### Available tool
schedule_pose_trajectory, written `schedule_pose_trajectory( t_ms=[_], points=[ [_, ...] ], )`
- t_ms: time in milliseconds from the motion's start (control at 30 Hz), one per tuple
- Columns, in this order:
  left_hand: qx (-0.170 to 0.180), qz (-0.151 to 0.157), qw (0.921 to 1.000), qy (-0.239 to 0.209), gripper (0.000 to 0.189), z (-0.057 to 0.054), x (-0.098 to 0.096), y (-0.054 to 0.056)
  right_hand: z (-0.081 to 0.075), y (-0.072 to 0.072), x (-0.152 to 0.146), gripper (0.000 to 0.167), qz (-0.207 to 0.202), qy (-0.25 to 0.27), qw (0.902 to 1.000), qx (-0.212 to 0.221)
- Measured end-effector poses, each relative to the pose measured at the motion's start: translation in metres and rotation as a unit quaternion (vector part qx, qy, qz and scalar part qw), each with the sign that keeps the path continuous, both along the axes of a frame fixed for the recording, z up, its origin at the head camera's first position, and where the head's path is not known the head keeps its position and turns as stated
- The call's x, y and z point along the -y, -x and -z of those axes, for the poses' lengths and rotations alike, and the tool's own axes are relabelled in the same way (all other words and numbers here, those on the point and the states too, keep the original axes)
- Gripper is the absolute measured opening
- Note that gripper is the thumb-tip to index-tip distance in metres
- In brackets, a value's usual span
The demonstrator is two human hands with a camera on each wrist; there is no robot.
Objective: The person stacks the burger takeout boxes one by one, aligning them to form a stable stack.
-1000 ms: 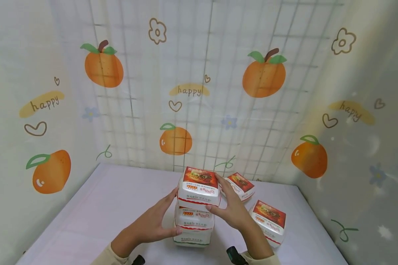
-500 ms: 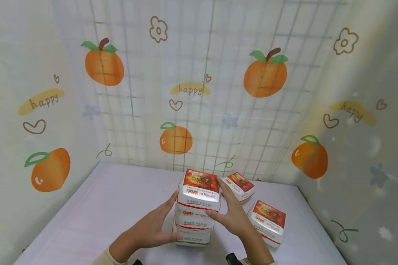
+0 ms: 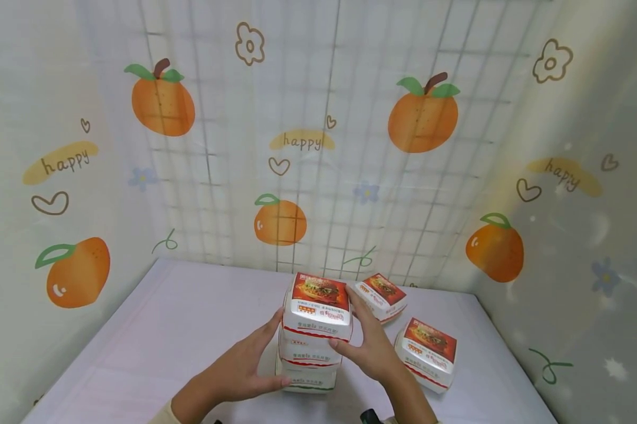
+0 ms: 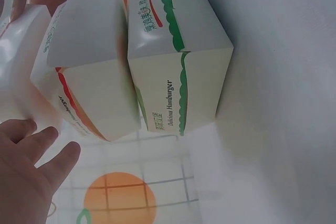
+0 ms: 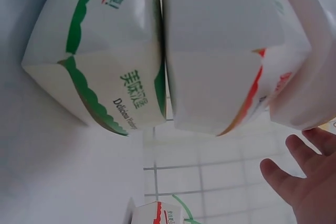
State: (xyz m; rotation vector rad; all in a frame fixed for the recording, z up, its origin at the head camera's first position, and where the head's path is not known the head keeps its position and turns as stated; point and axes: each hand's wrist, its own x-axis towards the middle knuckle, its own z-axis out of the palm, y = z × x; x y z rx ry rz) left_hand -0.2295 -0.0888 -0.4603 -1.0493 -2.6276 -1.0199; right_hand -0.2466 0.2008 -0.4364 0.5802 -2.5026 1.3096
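Bracketing the top box from both sides, the left hand and the right hand stand apart, with that box held between them. Compared with 1 second ago, the top box sits lower over the middle box: the strip of lid picture visible on the middle box in that earlier view is now covered, and only part of its front logo shows. The 2 hands keep much the same hold. The left hand's fingers stretch out along the left side of the top box, while its thumb points right, the tip at the near left edge of the bottom box; whether that tip touches is unclear. The right hand grips the right side, index finger at the far corner and thumb at the near corner. Whether the top box rests fully on the middle box, I cannot tell.

Underneath, the red-edged middle box stands on the green-edged bottom box. Further right, 2 more burger boxes lie askew on the white table: the far box, just past the right index finger, and the near box, just beside the right forearm. At the far side hangs a pale curtain printed with oranges.
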Motion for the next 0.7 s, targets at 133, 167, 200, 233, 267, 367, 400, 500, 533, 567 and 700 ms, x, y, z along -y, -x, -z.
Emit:
schedule_pose_trajectory(
  t_ms=[133,167,200,233,267,367,400,500,533,567,700],
  points=[
    [0.006,-0.002,1.0,0.001,0.108,0.0011,0.0009,-0.0015,0.0012,-0.0011,0.0001,0.097,-0.004,-0.001,1.0,-0.006],
    [0.008,-0.003,1.0,0.0,0.108,0.001,0.0011,-0.002,0.0016,-0.0012,0.0001,0.098,-0.006,0.0,0.9999,-0.01],
    [0.01,-0.003,0.9999,0.001,0.108,0.0011,0.0012,-0.0023,0.0017,-0.0015,0.0003,0.098,-0.008,0.001,0.9999,-0.011],
    [0.015,-0.004,0.9999,-0.001,0.108,0.0009,0.0013,-0.0027,0.002,-0.0015,0.0005,0.098,-0.01,0.003,0.9999,-0.014],
    [0.016,-0.004,0.9999,0.0,0.108,0.001,0.0013,-0.003,0.0023,-0.0018,0.0007,0.098,-0.012,0.005,0.9998,-0.016],
    [0.015,-0.006,0.9999,0.0,0.107,0.0014,0.0014,-0.0033,0.0033,-0.0025,0.0012,0.099,-0.013,0.012,0.9997,-0.015],
    [0.012,-0.005,0.9999,0.0,0.107,0.0017,0.0013,-0.0033,0.0037,-0.0028,0.0013,0.099,-0.013,0.014,0.9997,-0.012],
    [0.001,-0.004,1.0,-0.001,0.108,0.0027,0.0012,-0.0031,0.0048,-0.0027,0.0014,0.099,-0.012,0.016,0.9998,-0.008],
    [-0.002,-0.003,1.0,-0.001,0.108,0.0029,0.0011,-0.0032,0.005,-0.0025,0.0014,0.099,-0.013,0.016,0.9998,-0.008],
    [-0.005,-0.001,1.0,-0.002,0.108,0.003,0.0011,-0.0033,0.0052,-0.0024,0.0013,0.1,-0.014,0.017,0.9997,-0.008],
    [-0.009,0.0,1.0,-0.004,0.108,0.0032,0.0009,-0.0042,0.0051,-0.0026,0.0011,0.1,-0.015,0.015,0.9997,-0.008]
  ],
)
